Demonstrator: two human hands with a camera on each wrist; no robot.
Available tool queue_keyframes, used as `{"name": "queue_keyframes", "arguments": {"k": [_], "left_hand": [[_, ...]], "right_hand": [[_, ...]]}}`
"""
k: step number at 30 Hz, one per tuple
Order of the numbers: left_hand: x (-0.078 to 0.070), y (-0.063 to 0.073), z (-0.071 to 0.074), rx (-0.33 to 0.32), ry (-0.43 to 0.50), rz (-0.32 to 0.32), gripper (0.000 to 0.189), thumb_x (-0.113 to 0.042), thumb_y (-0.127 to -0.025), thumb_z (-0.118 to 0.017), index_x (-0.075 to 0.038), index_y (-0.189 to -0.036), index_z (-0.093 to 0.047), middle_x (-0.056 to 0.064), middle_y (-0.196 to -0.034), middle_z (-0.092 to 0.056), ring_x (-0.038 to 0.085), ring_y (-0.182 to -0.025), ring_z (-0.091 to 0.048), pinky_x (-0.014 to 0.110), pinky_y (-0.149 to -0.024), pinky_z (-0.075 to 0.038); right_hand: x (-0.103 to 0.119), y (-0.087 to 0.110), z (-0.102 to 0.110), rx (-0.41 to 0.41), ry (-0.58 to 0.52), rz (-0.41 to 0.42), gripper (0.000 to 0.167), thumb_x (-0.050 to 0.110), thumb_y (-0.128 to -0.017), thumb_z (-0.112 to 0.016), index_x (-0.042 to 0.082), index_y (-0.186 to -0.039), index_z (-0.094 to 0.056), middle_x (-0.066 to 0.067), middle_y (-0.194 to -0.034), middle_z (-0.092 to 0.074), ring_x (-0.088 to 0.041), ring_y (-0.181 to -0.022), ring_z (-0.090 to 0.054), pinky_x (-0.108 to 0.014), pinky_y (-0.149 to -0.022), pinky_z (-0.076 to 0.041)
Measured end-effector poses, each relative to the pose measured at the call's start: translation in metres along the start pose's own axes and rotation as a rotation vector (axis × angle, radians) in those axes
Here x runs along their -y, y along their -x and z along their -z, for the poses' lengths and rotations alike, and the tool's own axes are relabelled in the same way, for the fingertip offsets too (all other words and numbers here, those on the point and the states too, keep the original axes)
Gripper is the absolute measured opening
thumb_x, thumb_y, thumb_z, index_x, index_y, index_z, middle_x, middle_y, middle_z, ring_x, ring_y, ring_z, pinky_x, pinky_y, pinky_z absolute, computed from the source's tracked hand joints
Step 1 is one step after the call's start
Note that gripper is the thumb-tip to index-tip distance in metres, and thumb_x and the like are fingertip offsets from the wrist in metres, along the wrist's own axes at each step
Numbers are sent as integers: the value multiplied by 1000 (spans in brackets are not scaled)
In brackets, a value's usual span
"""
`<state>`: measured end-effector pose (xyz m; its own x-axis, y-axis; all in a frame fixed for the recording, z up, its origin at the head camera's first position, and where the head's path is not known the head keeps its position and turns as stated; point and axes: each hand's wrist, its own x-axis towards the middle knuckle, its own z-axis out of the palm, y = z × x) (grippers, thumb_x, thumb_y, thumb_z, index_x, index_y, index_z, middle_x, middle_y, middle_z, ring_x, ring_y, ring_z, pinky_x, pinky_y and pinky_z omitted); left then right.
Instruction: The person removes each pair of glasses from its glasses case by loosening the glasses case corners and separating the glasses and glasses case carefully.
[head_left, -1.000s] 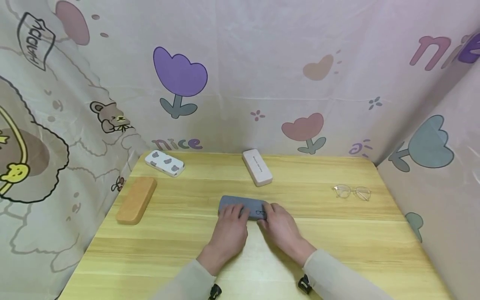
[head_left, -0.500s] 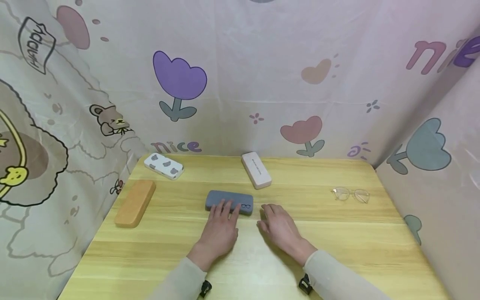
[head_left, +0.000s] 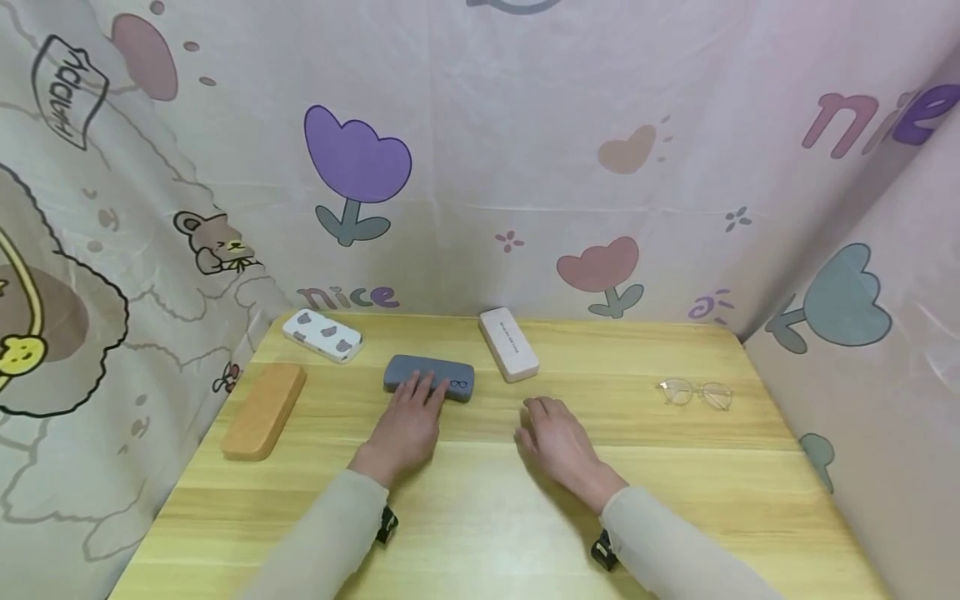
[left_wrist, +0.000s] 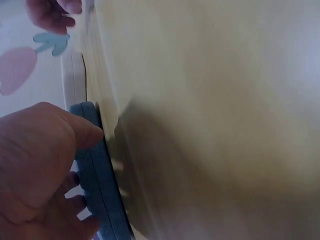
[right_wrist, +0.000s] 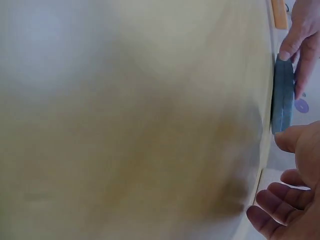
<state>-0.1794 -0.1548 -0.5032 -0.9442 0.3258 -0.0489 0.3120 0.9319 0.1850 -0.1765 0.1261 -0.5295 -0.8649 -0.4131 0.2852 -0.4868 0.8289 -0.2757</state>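
the blue case (head_left: 431,365) lies on the table (head_left: 480,517) to the left of the white case (head_left: 510,345) and somewhat nearer to the person, apart from it. its long axis goes across the table, from left to right, with the right end a little nearer to the person; the long axis of the white case goes rather away from the person, so the two do not lie parallel. the left hand (head_left: 405,429) is the nearer one and already touches the blue case: it comes from the near left side of the white case, palm turned down, with fingers pointing forward and slightly to the right. these fingers are almost straight and rest on the top, while in the left wrist view the thumb (left_wrist: 87,131) stands at the near side, so the hand seems to press, not to wrap around. the right hand (head_left: 558,442) is on the person's side of the white case, a little to the right, without contact with any case; its thumb and its softly bent fingers are apart, with nothing between them. left of the white case are also the spotted case (head_left: 322,336) and the orange case (head_left: 264,412); the glasses (head_left: 696,393) lie to its right.
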Motion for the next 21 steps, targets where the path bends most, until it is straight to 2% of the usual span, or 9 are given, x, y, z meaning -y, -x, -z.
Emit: {"name": "queue_keyframes", "arguments": {"k": [7, 10, 15, 21], "left_hand": [[13, -31, 6, 47, 4, 22, 57, -15, -110, -33, -5, -166, -27, 27, -172, -18, 50, -160, -12, 60, -129, -17], [14, -44, 9, 86, 6, 45, 60, -15, -109, -32, -5, -168, -22, 26, -174, -13, 49, -161, -7, 59, -130, -14], [14, -60, 12, 124, 31, 67, 63, -16, -108, -33, -7, -169, -17, 24, -175, -8, 46, -162, -2, 57, -131, -12], [16, -72, 15, 136, 24, 62, 66, -19, -109, -38, -12, -170, -16, 19, -176, -6, 43, -163, 1, 58, -131, -8]], "right_hand": [[-8, -28, 0, -64, 77, 39, 48, 23, -96, -77, -5, -132, -62, -22, -122, -69, -35, -110, -67, -47, -95, -58], [-9, -44, 0, -61, 125, 28, 50, 26, -97, -77, -5, -134, -61, -23, -127, -67, -36, -113, -65, -47, -95, -57], [-7, -64, 2, 18, 150, -17, 64, 34, -98, -75, -1, -147, -54, -23, -147, -57, -40, -134, -56, -54, -105, -53], [-8, -74, 0, 173, 153, -68, 78, 48, -102, -67, 4, -160, -40, -23, -166, -38, -42, -153, -38, -61, -122, -35]]}}
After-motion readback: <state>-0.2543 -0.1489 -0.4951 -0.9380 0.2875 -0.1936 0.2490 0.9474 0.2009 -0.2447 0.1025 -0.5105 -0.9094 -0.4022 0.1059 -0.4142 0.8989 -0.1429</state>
